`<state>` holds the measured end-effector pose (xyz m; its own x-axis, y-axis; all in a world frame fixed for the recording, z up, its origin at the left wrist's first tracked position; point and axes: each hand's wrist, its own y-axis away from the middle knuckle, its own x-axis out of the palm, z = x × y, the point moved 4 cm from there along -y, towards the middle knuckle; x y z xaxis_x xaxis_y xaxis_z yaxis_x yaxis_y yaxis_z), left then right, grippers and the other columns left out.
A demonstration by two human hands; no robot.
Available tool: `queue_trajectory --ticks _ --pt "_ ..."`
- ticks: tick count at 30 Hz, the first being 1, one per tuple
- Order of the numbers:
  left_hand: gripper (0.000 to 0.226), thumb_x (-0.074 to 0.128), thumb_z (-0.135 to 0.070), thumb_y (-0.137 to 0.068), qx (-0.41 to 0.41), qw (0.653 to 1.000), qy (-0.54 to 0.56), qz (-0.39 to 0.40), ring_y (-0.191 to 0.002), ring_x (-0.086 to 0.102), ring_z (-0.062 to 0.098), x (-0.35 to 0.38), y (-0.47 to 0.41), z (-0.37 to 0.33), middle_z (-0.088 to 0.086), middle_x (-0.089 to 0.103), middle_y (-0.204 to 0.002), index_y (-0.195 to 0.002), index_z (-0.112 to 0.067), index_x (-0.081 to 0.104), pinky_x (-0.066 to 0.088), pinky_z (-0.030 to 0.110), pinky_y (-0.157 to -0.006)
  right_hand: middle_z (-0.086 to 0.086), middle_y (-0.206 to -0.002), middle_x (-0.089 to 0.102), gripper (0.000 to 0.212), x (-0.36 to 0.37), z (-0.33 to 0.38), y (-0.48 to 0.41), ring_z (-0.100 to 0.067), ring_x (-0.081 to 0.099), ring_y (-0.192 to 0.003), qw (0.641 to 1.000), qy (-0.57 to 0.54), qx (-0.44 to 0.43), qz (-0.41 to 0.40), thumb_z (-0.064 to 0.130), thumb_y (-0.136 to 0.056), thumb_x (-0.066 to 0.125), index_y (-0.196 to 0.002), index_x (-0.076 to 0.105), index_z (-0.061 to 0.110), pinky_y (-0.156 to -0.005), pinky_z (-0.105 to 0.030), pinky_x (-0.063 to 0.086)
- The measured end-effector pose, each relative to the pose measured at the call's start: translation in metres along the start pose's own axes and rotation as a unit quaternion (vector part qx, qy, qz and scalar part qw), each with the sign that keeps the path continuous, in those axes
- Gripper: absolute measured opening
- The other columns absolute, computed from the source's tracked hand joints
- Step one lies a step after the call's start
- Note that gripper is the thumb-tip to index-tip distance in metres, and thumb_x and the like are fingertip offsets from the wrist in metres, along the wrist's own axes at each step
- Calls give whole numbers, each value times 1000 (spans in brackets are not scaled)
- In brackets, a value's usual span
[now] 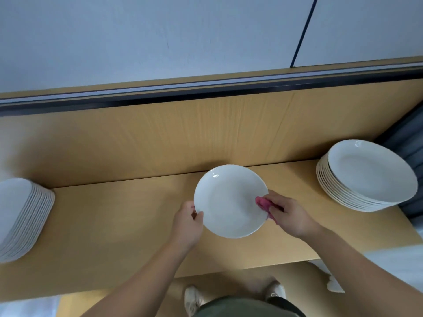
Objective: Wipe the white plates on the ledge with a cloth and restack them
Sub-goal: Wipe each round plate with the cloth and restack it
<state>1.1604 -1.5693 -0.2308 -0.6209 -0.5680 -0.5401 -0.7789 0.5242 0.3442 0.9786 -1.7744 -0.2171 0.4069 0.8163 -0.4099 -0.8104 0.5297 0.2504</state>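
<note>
left stack of plates [25,216]: cut off by the left edge; the count cannot be told.
pink cloth [262,202]: mostly hidden under the fingers of the right hand [290,213].
left hand [187,221]: fingers hidden behind the held plate [229,202].
shoes [193,298]: blurred, partly hidden by the green clothing [247,307].

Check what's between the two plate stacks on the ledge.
Head view: one white plate, left hand gripping its rim, right hand holding a pink cloth on it; otherwise bare ledge.
</note>
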Motion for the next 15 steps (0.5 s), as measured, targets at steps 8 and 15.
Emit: queue_trajectory --ticks 8,15 --pt "29 59 -20 -92 -27 998 -47 44 -90 59 10 11 -12 25 -5 64 -103 -119 -15 52 46 25 -70 3 -92 63 20 17 -19 -8 -9 57 -82 998 41 51 12 21 -101 52 -95 71 25 -78 -22 46" --pt "34 63 -23 -90 -32 996 -66 46 -96 59 14 25 -18 25 -3 64 -108 -121 -14 53 48 28 -78 15 -72 53 30 6 -24 -17 -5 51 -69 995 76 57 36 34 -101 51 -73 61 39 -69 -19 39"
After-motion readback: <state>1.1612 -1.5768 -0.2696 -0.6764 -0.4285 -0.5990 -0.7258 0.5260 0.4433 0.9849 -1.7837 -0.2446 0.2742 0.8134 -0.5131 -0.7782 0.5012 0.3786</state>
